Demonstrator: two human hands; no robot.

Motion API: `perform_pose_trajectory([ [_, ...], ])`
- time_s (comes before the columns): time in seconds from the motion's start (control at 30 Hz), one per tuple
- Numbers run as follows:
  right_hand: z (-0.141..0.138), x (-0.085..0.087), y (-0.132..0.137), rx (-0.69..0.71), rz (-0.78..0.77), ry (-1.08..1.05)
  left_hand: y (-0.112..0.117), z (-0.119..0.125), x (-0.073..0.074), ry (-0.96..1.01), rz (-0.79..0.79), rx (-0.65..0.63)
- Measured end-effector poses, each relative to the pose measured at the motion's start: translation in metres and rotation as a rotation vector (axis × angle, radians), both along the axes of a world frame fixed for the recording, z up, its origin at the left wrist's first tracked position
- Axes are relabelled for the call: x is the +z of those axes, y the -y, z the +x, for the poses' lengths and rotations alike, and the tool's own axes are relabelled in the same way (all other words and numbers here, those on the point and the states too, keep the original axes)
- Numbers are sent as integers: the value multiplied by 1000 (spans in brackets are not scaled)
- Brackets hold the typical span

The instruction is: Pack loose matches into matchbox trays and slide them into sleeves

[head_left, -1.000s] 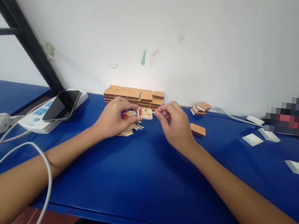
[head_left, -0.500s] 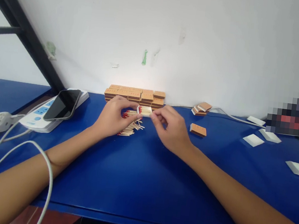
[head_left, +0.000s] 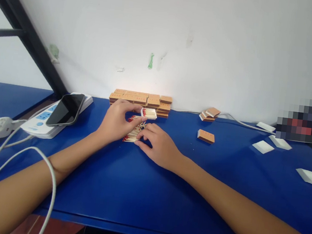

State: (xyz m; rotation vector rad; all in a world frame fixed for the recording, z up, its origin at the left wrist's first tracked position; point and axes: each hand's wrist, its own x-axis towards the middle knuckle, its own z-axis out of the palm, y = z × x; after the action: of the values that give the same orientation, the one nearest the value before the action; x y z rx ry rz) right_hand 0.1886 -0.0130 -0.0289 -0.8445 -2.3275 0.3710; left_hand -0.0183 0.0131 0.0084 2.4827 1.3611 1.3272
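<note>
The tray (head_left: pixel 154 117) of matches (head_left: pixel 150 113) is pinched in the left hand (head_left: pixel 117 120), likely level to prevent spilling, just beyond the loose pile (head_left: pixel 132 134). The right hand (head_left: pixel 160 144), narrow, meets the pile's right side; its hold I cannot tell. Boxes (head_left: pixel 140 99) stand stacked farther off.

1. On the table (head_left: pixel 123 196): match pile (head_left: pixel 132 135). Twelve o'clock from it: stacked matchboxes (head_left: pixel 153 100), seemingly against the wall (head_left: pixel 112 32).
2. One o'clock: tray (head_left: pixel 148 118) holding matches (head_left: pixel 151 113).
3. Three o'clock: single matchbox (head_left: pixel 206 137).
4. Nine-to-ten o'clock: phone (head_left: pixel 66 109) on power strip (head_left: pixel 40 127).

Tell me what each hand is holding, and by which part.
The left hand holds the white matchbox tray by its left end. The right hand is at the loose matches; whether it holds any cannot be told.
</note>
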Motion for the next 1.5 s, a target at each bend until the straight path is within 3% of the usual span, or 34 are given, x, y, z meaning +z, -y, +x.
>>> perform_pose_trajectory([
  [0.43, 1, 2, -2, 3, -45, 93, -2, -2, 0, -3, 3, -5],
  [0.83, 44, 9, -9, -20, -3, 168, -4, -5, -1, -37, -31, -8],
  [1.13, 51, 6, -14, 4, -62, 228, -3, -5, -1, -71, -27, -22],
  [1.5, 64, 28, -21, -91, 8, 122, -5, -5, -3, -79, -28, -31],
])
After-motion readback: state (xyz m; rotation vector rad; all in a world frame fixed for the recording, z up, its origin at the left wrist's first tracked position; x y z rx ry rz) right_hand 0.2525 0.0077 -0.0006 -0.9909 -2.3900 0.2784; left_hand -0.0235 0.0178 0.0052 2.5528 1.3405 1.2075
